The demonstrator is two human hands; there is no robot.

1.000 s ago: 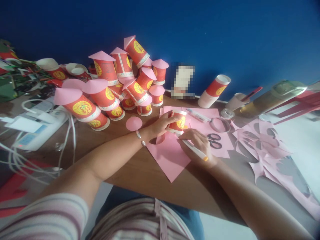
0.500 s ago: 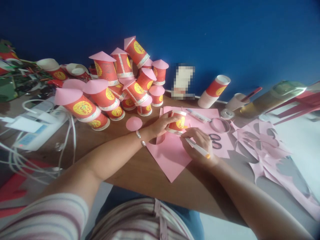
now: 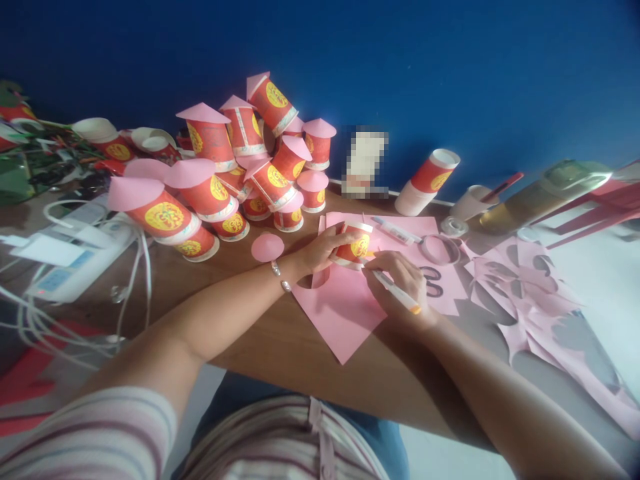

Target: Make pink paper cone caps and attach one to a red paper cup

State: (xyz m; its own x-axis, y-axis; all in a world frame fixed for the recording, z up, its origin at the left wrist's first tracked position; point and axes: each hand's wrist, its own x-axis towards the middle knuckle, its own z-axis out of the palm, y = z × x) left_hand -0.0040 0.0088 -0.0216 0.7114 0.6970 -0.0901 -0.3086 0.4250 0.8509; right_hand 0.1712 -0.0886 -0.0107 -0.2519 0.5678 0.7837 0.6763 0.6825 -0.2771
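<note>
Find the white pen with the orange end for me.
In the head view, the white pen is just right of centre, held in the right hand, to the lower right of the red cup in the left hand.

Red cup [image 3: 348,251], yellow round print [image 3: 360,245]; white pen [image 3: 394,291], orange end [image 3: 415,310]; pink sheet [image 3: 341,323]; blue wall [image 3: 425,73]

No text is coming through legibly. A yellow emblem [image 3: 361,245] is marking the held cup [image 3: 346,254]; similar ones are marking the stacked cups [image 3: 213,143], their figures too blurred to read. A blue patch [image 3: 61,277] on the power strip [image 3: 97,257] is showing nothing readable.
</note>
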